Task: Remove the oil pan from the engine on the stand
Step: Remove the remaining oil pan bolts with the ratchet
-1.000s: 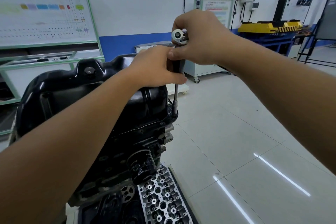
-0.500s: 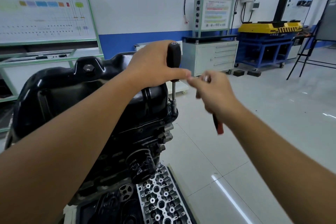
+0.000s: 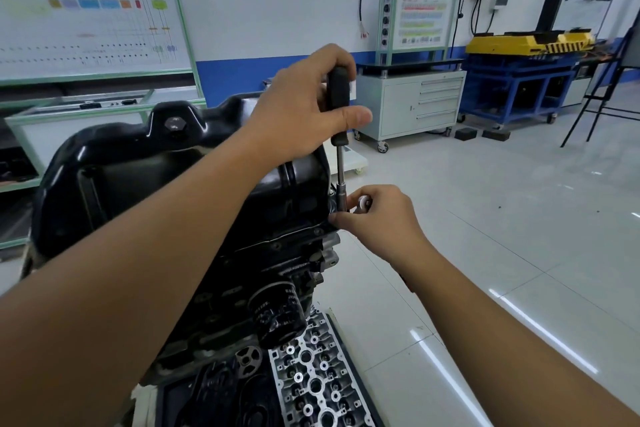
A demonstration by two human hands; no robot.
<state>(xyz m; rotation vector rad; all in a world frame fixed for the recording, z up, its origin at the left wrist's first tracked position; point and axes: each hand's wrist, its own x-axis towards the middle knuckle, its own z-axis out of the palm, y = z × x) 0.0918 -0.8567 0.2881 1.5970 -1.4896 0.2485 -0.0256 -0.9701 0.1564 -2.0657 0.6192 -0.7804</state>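
Observation:
The glossy black oil pan [image 3: 138,177] sits on top of the upturned engine [image 3: 242,281]. My left hand [image 3: 298,114] grips the black handle of a socket driver [image 3: 338,94], which stands upright. Its steel shaft [image 3: 341,166] runs down to the pan's flange at the right corner. My right hand [image 3: 381,218] is at the foot of that shaft, fingertips touching the flange. It holds a ratchet whose silver head [image 3: 364,202] shows between thumb and fingers; the ratchet's handle is hidden under my hand. The bolt under the socket is hidden.
A drain plug [image 3: 174,122] sits on the pan's raised end. A black oil filter [image 3: 277,315] juts from the engine's side, above a cylinder head [image 3: 311,374] lying below. A white drawer cabinet [image 3: 415,104] and blue bench [image 3: 519,87] stand at the far wall.
My right hand lifted the ratchet off the top of the driver, swung down and now sits at the shaft's foot by the flange. My left hand kept its grip on the handle.

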